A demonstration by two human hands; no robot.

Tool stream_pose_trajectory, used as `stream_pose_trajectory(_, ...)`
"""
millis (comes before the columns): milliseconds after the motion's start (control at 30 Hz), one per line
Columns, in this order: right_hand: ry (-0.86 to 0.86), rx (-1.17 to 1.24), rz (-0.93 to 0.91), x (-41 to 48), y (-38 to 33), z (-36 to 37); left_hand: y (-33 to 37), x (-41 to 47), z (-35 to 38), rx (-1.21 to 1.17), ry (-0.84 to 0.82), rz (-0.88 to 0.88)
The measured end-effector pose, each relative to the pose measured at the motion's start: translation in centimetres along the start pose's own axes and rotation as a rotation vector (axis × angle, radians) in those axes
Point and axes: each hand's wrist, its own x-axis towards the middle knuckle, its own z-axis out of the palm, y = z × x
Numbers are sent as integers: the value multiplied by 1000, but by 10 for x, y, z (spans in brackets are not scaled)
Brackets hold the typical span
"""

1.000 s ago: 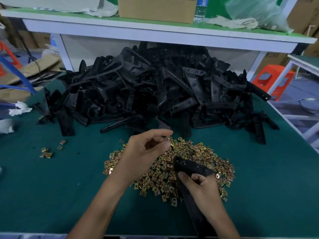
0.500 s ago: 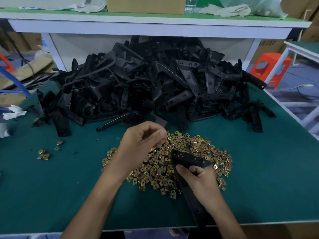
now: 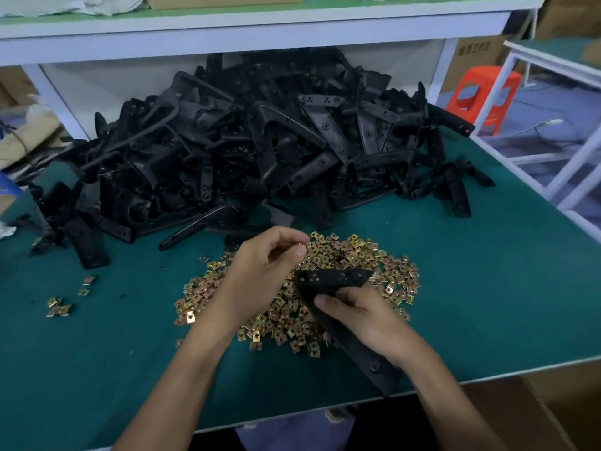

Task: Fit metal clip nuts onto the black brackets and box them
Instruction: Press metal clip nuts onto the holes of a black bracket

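A heap of gold-coloured metal clip nuts (image 3: 351,258) lies on the green table (image 3: 487,288) in front of me. My left hand (image 3: 260,275) hovers over the heap and pinches one small clip nut (image 3: 300,245) between thumb and fingertips. My right hand (image 3: 367,317) grips a long black bracket (image 3: 335,279) whose wide holed end points up and left, close under the left fingertips. Behind the nuts rises a big pile of black brackets (image 3: 260,148).
A few stray clip nuts (image 3: 60,309) lie at the table's left. A white shelf (image 3: 260,34) overhangs the bracket pile. An orange stool (image 3: 484,96) and a white frame (image 3: 553,151) stand to the right. A cardboard box (image 3: 527,418) sits below the table's near edge.
The view has tilted down and nearer. My left hand with its clip nut has drawn closer to the bracket's top end; the right hand keeps its hold.
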Motion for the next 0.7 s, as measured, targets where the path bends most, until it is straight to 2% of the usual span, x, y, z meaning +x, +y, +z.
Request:
stream_pose_trajectory(100, 30, -99, -59, 2, 4, 3, -4, -1, 4, 26, -46, -24)
stream_pose_trajectory(400, 143, -189, -231, 0, 18, 12, -7, -2, 8, 27, -72, -51)
stream_pose_trajectory(533, 153, -183, -238, 0, 21, 13, -7, -5, 9, -20, -80, -67)
stream_pose_trajectory(700, 142, -172, -214, -1, 25, 12, -6, -7, 8, 30, -86, -56)
